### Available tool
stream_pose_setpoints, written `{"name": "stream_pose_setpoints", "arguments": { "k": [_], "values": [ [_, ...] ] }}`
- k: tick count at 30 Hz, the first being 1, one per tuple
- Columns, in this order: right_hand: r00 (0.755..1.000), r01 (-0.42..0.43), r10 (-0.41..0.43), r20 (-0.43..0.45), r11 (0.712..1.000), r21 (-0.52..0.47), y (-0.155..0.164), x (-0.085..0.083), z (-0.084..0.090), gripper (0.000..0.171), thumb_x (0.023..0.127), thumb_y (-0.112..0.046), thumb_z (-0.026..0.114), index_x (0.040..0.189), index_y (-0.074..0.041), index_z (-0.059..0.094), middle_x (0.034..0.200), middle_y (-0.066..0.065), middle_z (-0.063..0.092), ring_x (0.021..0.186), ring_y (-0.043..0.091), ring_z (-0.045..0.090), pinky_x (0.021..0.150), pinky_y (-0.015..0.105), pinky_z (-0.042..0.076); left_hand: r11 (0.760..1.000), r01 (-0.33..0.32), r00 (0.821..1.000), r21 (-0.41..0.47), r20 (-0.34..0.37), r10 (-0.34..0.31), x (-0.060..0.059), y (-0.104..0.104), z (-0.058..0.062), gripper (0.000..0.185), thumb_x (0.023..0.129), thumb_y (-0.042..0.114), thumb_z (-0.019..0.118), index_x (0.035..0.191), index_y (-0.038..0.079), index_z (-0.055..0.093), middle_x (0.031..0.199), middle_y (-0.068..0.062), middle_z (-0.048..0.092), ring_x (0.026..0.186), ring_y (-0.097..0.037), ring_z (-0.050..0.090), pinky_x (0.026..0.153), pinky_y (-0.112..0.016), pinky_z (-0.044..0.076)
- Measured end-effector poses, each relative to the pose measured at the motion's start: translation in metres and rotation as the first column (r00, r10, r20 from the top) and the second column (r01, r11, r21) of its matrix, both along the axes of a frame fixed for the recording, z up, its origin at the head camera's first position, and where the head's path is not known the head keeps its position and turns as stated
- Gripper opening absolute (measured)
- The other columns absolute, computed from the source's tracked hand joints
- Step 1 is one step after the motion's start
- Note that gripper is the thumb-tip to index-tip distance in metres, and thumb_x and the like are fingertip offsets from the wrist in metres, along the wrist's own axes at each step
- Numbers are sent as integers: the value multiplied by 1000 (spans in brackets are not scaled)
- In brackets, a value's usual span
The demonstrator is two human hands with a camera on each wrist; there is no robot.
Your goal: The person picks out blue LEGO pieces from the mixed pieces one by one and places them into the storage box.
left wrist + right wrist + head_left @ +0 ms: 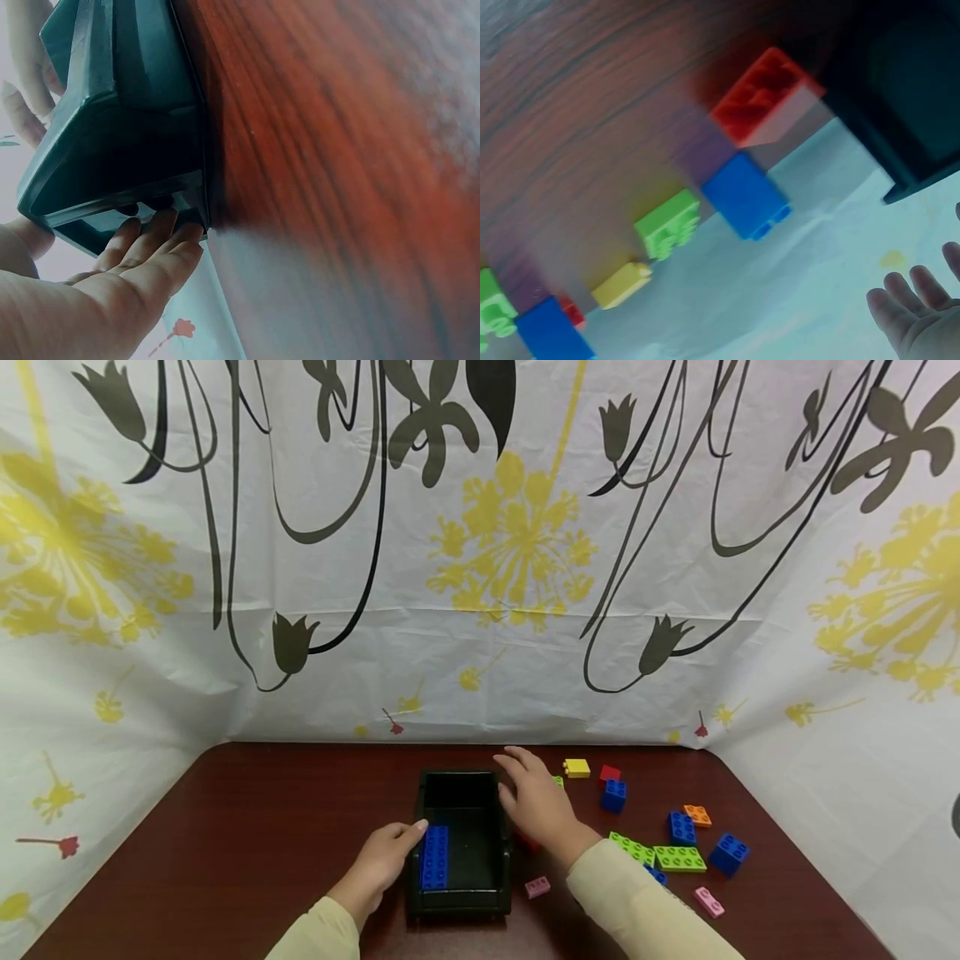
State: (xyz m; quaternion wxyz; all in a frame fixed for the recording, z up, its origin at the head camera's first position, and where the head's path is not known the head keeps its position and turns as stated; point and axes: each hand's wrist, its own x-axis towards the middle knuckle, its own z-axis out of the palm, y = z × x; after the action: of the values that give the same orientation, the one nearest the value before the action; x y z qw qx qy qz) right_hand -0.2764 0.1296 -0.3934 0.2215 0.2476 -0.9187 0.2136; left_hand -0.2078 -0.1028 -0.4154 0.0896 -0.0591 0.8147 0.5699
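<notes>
Centrally on the dark red bench (262,835) sits a black open tray (461,893), long axis running away from the person. Left hand (382,860) rests against the tray's left wall, fingers straight, fingertips touching the rim beside a long blue brick (435,857) that lies inside along the left wall. Left wrist view confirms: extended fingers (150,240) press flat on the tray's outer wall (120,150), nothing pinched. Grip of the left hand: relaxed and spread, holding nothing.

Right hand (534,797) hovers over the tray's far right corner, fingers stretched forward, slightly spread; whether it touches the rim, cannot tell. Right wrist view shows its fingertips (911,304) loose in the air, nothing between them, with a red brick (761,97) just beside the tray's corner (889,97).

Loose bricks lie right of the tray, apart from it: yellow brick (576,767), small red brick (610,772), blue cube (613,795), orange brick (697,815), two green plates (678,858) touching end to end, two more blue bricks (727,853), two pink pieces (537,886). Cream sleeves (637,910) on both arms. Flowered white sheet (480,568) hangs behind and at both sides.
</notes>
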Motion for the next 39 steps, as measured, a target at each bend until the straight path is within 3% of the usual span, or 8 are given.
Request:
{"name": "stream_pose_setpoints", "arguments": {
  "k": [7, 13, 39],
  "values": [
    [992, 69, -65, 106, 997, -32, 13, -12, -10, 42, 90, -13, 68, 131, -6, 59, 139, 16, 49, 125, 33, 51, 93, 47, 50, 1000, 0, 1000, -1, -3, 0, 0, 0, 1, 64, 98, 49, 49, 127, -8, 54, 131, -29, 51, 119, -48, 49, 92, -59, 44],
    [988, 94, -91, 127, 995, -17, 20, -19, -16, 42, 90, -12, 68, 131, -5, 59, 139, 16, 50, 126, 34, 50, 96, 49, 48, 1000, -5, 1000, -3, -6, 5, 0, -1, 0, 64, 99, 49, 48, 127, -8, 54, 131, -29, 52, 119, -48, 49, 92, -59, 45],
    [962, 102, -143, 231, 978, 180, 29, -39, -35, 50, 87, -4, 67, 135, -4, 54, 143, 16, 46, 132, 33, 44, 91, 46, 51, 1000, -5, 1000, 0, -4, 5, 0, 0, -1, 64, 98, 49, 49, 127, -8, 54, 130, -28, 52, 117, -47, 51, 91, -59, 45]
  ]
}}
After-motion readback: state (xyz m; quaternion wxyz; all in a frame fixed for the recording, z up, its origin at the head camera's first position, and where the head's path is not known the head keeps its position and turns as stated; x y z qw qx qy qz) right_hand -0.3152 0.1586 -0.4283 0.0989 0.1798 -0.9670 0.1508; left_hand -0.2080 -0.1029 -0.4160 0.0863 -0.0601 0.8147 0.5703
